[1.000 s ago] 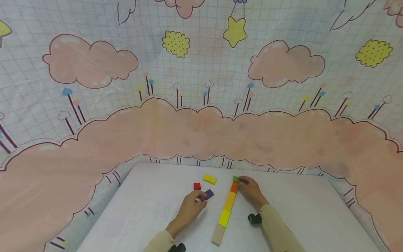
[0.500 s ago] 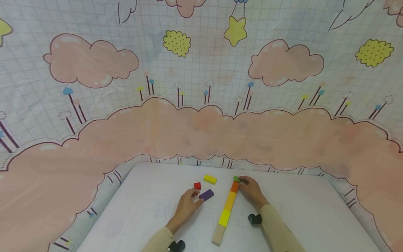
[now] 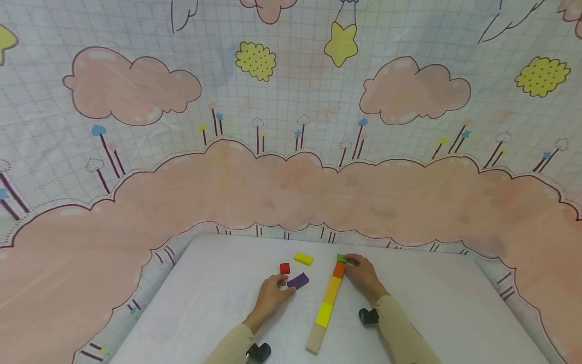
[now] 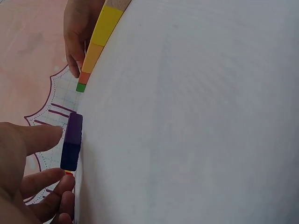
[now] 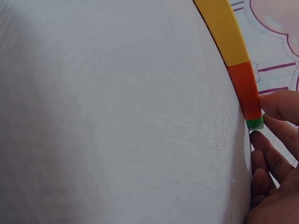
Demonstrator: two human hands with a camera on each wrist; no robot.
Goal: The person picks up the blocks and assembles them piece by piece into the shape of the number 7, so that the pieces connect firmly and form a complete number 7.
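On the white table, my left hand (image 3: 272, 297) lies beside a purple block (image 3: 298, 281). In the left wrist view its thumb is close to the purple block (image 4: 71, 141); the fingers are spread apart and do not grip it. A red block (image 3: 285, 268) lies just beyond those fingers. My right hand (image 3: 361, 273) rests at the far end of a row of blocks. Its fingertips touch the small green block (image 5: 254, 124), and the thumb lies along the side of the orange block (image 5: 245, 88).
Nearer to the person, the row continues with an amber block (image 3: 333, 289), a bright yellow block (image 3: 324, 315) and a plain wood block (image 3: 316, 338). A separate yellow block (image 3: 303, 259) lies farther back. Behind the table hangs a patterned cloth (image 3: 291, 197).
My left hand has let go of the purple block, which now lies flat with more of its top showing. The right hand and the row have stayed put.
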